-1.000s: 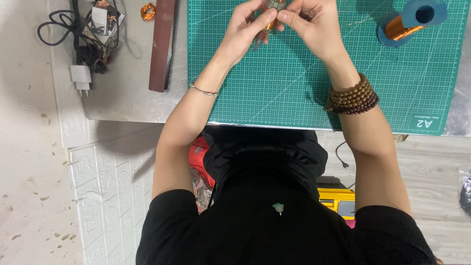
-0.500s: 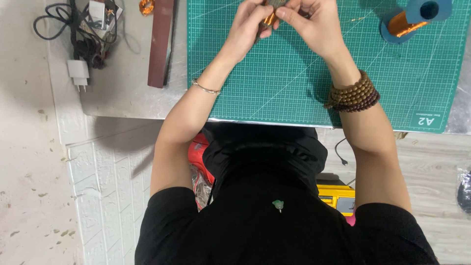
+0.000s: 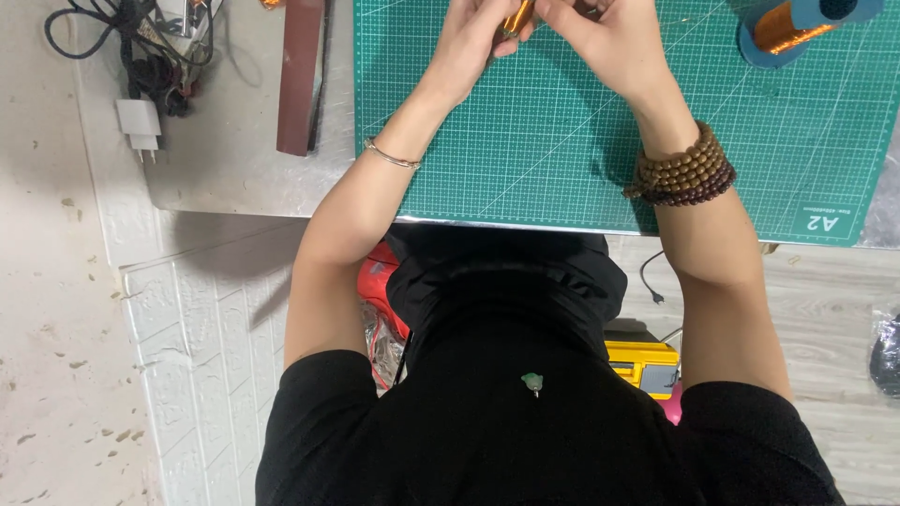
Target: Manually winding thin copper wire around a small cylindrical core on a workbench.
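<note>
**Both hands closed around a small copper-coloured piece at the far edge of the mat**

The left hand (image 3: 473, 42) and the right hand (image 3: 609, 42) meet at the top edge of the view, fingers curled in toward each other. Between them sits a small copper-coloured piece (image 3: 516, 17), pinched by the left fingertips; the right hand's fingers close in just beside it, though whether they actually touch it is cut off by the frame edge. Both hands hover over a green cutting mat (image 3: 562, 141) that lies on the table (image 3: 225, 159).

A thin metal bangle (image 3: 392, 157) circles the left wrist, and a stack of brown bead bracelets (image 3: 682, 173) wraps the right wrist.

Off to the right of the right hand, well apart, a spool of copper wire (image 3: 797, 23) with blue flanges lies tilted on the mat. To the left of the left hand, off the mat, a dark brown flat bar (image 3: 300, 75) lies lengthwise on the table. Further left still are a tangle of black cables (image 3: 131, 37) and a white plug adapter (image 3: 139, 124).
</note>
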